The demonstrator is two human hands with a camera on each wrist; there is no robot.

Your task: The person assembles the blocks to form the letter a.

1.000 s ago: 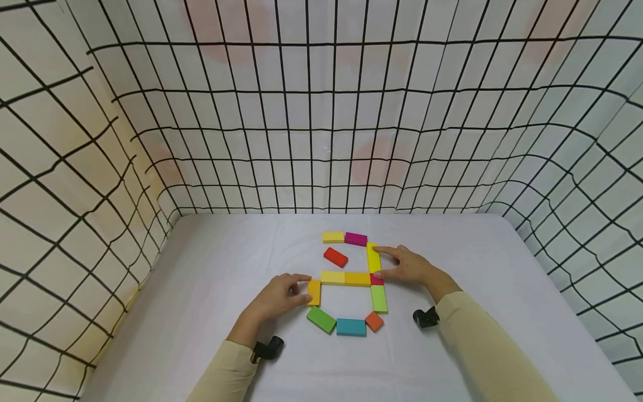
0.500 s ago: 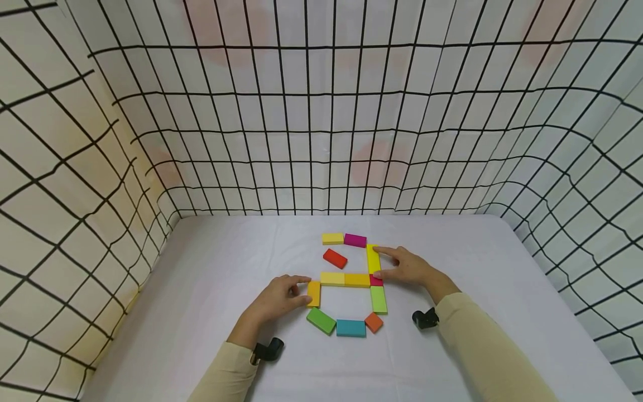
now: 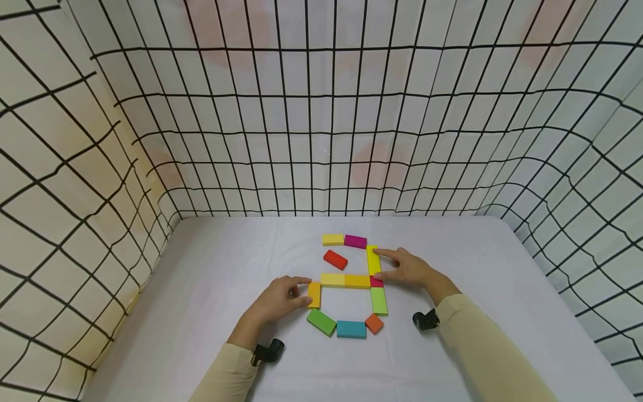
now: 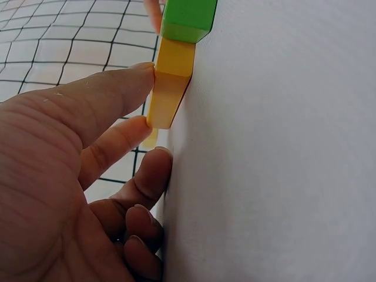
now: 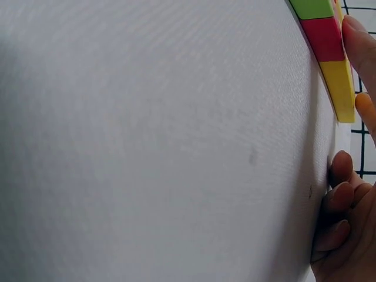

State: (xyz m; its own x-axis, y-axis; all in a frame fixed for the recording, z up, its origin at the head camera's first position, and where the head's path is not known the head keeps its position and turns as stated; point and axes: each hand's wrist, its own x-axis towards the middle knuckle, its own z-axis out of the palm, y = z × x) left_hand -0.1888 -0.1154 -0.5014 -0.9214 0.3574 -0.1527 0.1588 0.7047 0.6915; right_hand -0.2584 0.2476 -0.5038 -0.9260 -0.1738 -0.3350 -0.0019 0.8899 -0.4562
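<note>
In the head view my left hand holds an orange-yellow block at the left of a block outline, thumb and index finger at its two ends. A green block adjoins that block in the left wrist view. My right hand reaches in from the right. Its straight index finger touches the far end of a bright yellow block, and its thumb rests over the crimson block adjoining it. The other fingers of both hands are curled loosely near the tabletop.
A pale yellow block and a golden block form the middle bar. Below lie lime, orange and teal blocks. Red, yellow and magenta blocks lie beyond. Black netting surrounds the white table.
The blocks and both hands keep the same places relative to one another. Only the head view shifts very slightly, so the scene sits a little lower in the picture.
</note>
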